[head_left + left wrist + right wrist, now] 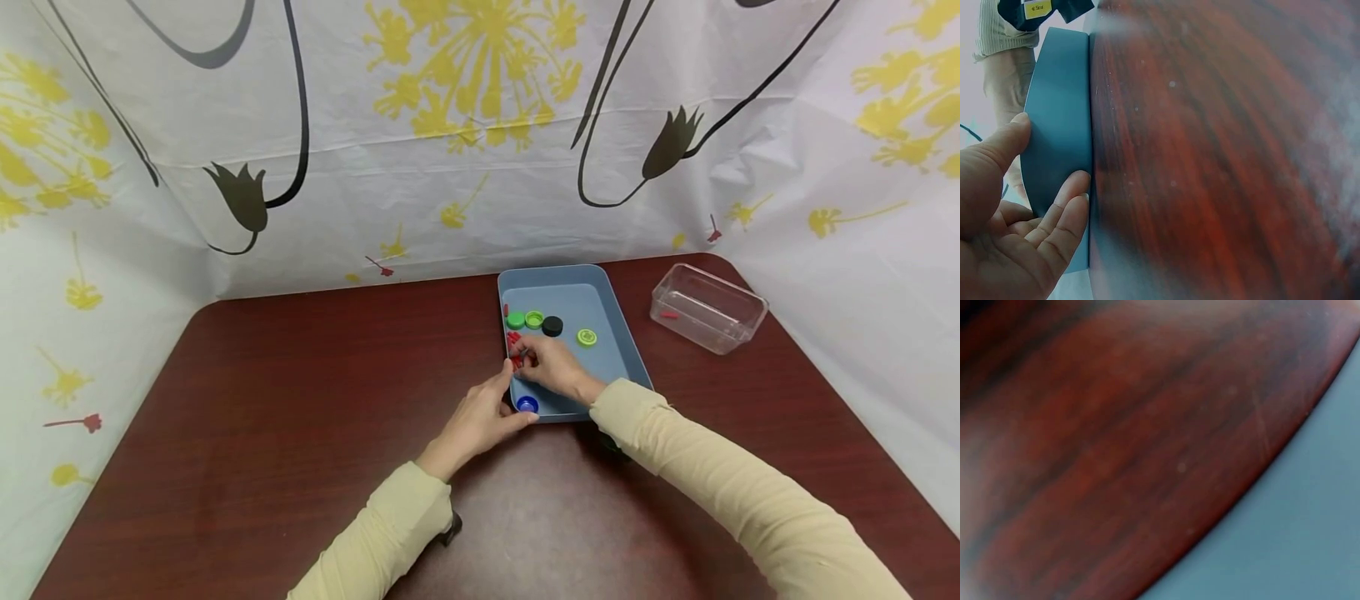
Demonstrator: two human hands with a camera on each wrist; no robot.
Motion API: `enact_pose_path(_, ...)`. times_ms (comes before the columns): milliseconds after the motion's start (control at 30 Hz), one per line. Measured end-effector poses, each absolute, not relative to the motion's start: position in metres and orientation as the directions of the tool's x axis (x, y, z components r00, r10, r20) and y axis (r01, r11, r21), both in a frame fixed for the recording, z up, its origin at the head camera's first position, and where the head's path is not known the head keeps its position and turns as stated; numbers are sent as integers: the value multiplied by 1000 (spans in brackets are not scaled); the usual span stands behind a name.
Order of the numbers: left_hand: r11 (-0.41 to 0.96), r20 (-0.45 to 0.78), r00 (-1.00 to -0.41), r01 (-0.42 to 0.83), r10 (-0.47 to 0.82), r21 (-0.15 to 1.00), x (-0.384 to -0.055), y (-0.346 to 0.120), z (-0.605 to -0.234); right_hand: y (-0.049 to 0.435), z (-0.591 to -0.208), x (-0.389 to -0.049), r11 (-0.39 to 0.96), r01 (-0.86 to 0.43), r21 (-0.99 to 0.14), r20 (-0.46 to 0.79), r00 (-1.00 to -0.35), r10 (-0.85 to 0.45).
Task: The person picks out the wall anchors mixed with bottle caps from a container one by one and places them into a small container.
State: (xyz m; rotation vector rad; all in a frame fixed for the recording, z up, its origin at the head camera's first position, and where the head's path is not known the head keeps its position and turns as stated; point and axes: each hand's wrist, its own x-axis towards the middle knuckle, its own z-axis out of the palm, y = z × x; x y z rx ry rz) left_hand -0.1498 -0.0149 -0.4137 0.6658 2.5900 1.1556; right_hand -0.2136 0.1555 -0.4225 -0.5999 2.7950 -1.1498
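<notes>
My right hand (555, 367) reaches into a blue-grey tray (600, 292), its bent fingers and thumb pinching a small red piece (516, 363) by the left wall. Other small red pieces (513, 337) lie just beyond the fingertips. Spread about the tray's near left corner, my left hand (480, 417) touches its rim and outer wall; in the left wrist view the thumb and fingers rest against that wall. A blue cap (527, 405) sits inside this corner. The right wrist view shows only tray and tabletop, no hand.
Toward the tray's middle lie a green cap (516, 320), a lime ring-like cap (534, 319), a black cap (552, 326) and a lime cap (587, 337). Right of the tray, a clear plastic box (708, 308) holds a red piece (669, 315). Patterned cloth surrounds the dark red table (315, 375).
</notes>
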Motion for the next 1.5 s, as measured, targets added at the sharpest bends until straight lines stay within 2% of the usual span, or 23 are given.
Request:
enact_pose_path(933, 567, 4, -869, 327, 496, 756, -148, -14, -412, 157, -420, -215, 676, -392, -624, 108, -900, -423)
enact_pose_path(1300, 575, 3, -867, 332, 498, 748, -148, -14, -414, 160, -421, -213, 595, -328, -733, 86, -914, -397)
enact_pose_path(1500, 578, -6, -870, 322, 493, 750, -149, -15, -414, 166, -419, -210, 545, -310, -779, 132, -931, -341)
